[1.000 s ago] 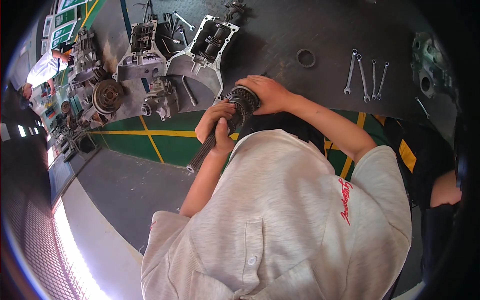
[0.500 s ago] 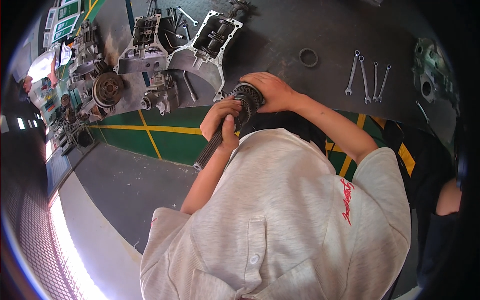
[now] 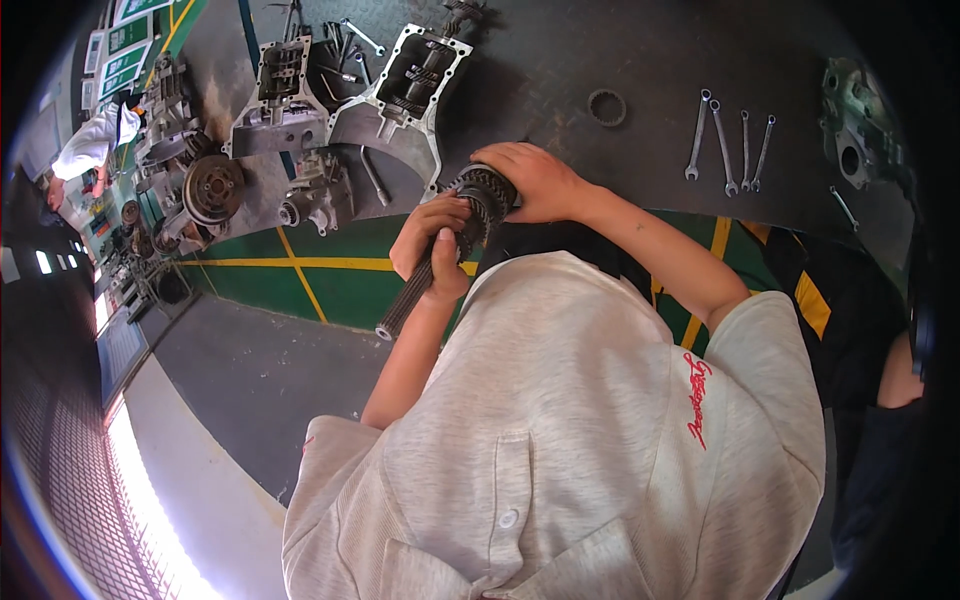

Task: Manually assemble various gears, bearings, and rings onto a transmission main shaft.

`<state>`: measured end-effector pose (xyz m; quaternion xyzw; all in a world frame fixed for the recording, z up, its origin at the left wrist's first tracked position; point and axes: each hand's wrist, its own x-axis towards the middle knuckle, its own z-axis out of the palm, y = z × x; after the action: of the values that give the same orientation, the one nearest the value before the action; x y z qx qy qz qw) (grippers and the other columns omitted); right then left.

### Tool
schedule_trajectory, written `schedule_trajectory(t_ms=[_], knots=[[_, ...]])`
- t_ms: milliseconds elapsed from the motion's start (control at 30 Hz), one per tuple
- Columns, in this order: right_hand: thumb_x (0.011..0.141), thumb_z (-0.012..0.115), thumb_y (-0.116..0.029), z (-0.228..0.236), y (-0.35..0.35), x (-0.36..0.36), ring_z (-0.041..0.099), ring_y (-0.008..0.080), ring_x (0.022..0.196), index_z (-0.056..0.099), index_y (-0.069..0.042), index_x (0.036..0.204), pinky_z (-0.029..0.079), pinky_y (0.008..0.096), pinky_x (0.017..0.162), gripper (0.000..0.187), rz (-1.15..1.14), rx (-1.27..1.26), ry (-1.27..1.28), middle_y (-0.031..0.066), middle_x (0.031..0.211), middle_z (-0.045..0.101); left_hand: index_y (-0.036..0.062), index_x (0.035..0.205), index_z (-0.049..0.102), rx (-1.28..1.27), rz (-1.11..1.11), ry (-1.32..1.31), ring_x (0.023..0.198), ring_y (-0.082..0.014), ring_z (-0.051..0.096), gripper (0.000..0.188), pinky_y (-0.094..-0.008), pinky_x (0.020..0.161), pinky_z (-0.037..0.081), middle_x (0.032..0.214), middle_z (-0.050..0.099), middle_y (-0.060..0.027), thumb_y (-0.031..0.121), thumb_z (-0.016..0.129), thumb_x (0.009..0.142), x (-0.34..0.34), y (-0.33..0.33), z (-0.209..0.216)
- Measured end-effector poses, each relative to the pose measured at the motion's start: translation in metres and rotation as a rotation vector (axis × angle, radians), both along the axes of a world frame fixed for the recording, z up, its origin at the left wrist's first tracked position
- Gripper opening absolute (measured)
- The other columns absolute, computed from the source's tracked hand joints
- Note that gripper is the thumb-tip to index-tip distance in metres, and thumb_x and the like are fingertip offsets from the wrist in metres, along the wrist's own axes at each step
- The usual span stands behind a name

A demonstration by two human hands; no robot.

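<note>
A dark splined gear shaft (image 3: 405, 303) slants across the front edge of the bench, its bare end toward the lower left. My left hand (image 3: 433, 245) is closed round the shaft just below the gears, with the thumb on top. My right hand (image 3: 535, 182) wraps the far side of the gear cluster (image 3: 487, 200) at the upper end; its fingertips are partly hidden behind the gears. Just beyond my hands lies an open gearbox housing (image 3: 425, 85) with gears inside.
On the dark bench (image 3: 560, 50) lie a toothed ring (image 3: 607, 107), several wrenches (image 3: 718, 140) and, at far right, a metal casting (image 3: 850, 130). Another housing half (image 3: 283, 90), a small gear unit (image 3: 318, 190) and a brake drum (image 3: 213, 190) stand left. People are at far left and right.
Both hands and the gear shaft have shifted slightly left in the picture, and the bench items have drifted left and upward too. The grip looks the same.
</note>
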<state>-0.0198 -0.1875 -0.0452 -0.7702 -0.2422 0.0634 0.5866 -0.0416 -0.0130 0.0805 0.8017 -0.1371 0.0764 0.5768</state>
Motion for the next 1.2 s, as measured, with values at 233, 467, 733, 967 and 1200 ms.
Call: schedule_trajectory(t_ms=[233,467,733,967,1200], knots=[[0.063,0.09,-0.024,0.063,-0.007,0.004,0.052,0.0362,0.134,0.047,-0.009,0.148,0.043,0.047,0.112,0.096,-0.016,0.074,-0.118,0.0185,0.143,0.054,-0.0076,0.102,0.058,0.129,0.019,0.124,0.115,-0.0356,0.063,0.029,-0.0507,0.108,0.046,0.116,0.065,-0.027,0.019,0.055,0.093,-0.004,0.011,0.006],[0.062,0.088,-0.025,0.073,0.025,-0.004,0.064,0.0341,0.113,0.065,-0.007,0.119,0.047,0.0481,0.102,0.064,-0.076,0.168,-0.128,0.0118,0.117,0.069,-0.0031,0.141,0.042,0.092,-0.045,0.101,0.145,-0.0381,0.037,0.082,-0.0498,0.118,0.031,0.15,0.04,-0.0265,0.056,0.069,0.091,0.01,-0.001,0.015],[0.059,0.091,-0.023,0.077,0.036,-0.004,0.066,0.0351,0.102,0.067,-0.011,0.108,0.048,0.047,0.096,0.057,-0.124,0.155,-0.108,0.0097,0.103,0.069,0.0018,0.085,0.058,-0.229,-0.076,0.095,0.077,-0.0295,0.061,0.057,-0.0428,0.079,0.05,0.083,0.062,-0.0183,0.054,0.045,0.105,-0.002,-0.005,0.1],[0.069,0.091,-0.028,0.115,0.03,0.013,0.067,0.0312,0.107,0.066,-0.009,0.124,0.051,0.0398,0.096,0.064,0.059,0.221,0.03,0.0127,0.119,0.07,0.0102,0.061,0.031,-0.435,0.043,0.194,0.047,-0.0141,0.026,0.06,-0.0322,0.049,0.025,0.052,0.029,-0.0024,0.042,0.033,0.112,0.027,-0.01,0.099],[0.071,0.09,-0.024,0.108,0.027,0.041,0.07,0.024,0.095,0.072,-0.007,0.116,0.053,0.0357,0.09,0.051,0.125,0.185,0.063,0.0108,0.105,0.074,0.0064,0.063,0.038,-0.495,-0.044,0.216,0.049,-0.0084,0.029,0.058,-0.028,0.046,0.022,0.057,0.037,0.0005,0.035,0.038,0.113,0.048,-0.019,0.096]])
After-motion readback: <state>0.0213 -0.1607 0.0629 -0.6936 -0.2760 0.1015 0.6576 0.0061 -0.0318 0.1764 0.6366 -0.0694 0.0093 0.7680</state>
